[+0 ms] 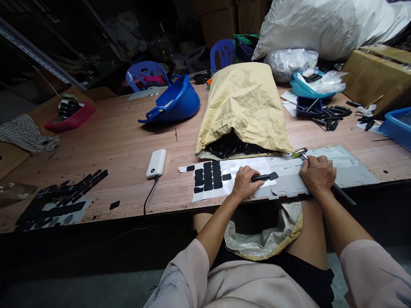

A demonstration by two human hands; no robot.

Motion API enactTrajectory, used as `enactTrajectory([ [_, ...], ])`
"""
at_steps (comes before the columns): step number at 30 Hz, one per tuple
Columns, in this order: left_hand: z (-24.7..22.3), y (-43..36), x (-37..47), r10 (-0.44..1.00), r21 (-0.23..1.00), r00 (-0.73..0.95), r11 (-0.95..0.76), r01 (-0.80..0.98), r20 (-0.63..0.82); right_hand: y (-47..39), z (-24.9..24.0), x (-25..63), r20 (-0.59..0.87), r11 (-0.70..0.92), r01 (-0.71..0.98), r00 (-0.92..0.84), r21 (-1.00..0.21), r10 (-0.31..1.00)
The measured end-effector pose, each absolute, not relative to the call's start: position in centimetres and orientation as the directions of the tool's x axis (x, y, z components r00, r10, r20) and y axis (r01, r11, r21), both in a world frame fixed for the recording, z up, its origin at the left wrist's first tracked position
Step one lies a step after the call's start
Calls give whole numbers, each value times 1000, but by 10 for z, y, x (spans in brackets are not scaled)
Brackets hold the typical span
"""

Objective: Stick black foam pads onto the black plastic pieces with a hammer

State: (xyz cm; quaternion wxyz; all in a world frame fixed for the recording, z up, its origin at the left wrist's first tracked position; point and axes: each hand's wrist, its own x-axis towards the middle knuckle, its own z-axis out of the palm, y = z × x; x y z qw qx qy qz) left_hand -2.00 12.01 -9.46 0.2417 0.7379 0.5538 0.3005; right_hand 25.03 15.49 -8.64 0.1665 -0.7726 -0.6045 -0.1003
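Observation:
My left hand (246,183) is closed round the near end of a slim black part (263,177), which lies over the edge of a white sheet and a grey board. In my right hand (318,174) is a hammer (343,193), its metal head showing above my fingers and its dark handle pointing down to the right past the table edge. Beneath my right hand is the grey taped board (345,164). Left of my left hand, rows of black rounded stickers (208,175) cover part of the white sheet (231,164).
A yellow sack (245,98) of black parts lies open behind my hands. A white power bank (156,162) with a cable and a blue basin (184,100) are to the left. Black parts (334,114) and a cardboard box (379,77) stand right. An open sack (290,235) hangs between my legs.

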Motion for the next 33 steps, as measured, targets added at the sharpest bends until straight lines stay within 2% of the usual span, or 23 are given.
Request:
enactTrajectory([
  [4,-97,120,-23,965,723,191,-260,640,179,158,-84,253,323,-224,961,267,-165,908],
  [8,-95,121,-21,967,726,193,-254,639,168,149,-75,248,339,-193,939,287,-285,896],
  [10,-95,121,-21,968,733,183,-251,632,174,135,-70,237,382,-85,920,242,-384,892],
  [13,-97,120,-21,971,752,155,-239,615,182,105,-67,211,420,175,825,81,-538,904],
  [16,-97,119,-22,974,769,125,-226,599,189,79,-68,183,409,299,716,-21,-631,912],
  [19,-97,120,-22,975,776,118,-221,591,187,64,-68,163,420,354,693,-81,-628,904],
  [23,-99,123,-22,974,772,131,-226,594,184,58,-71,151,465,383,736,-105,-559,879],
  [27,-101,124,-21,976,775,120,-216,594,180,58,-74,151,429,370,786,-149,-495,891],
  [33,-99,123,-20,977,790,112,-212,576,180,60,-69,158,486,326,811,-60,-485,872],
])
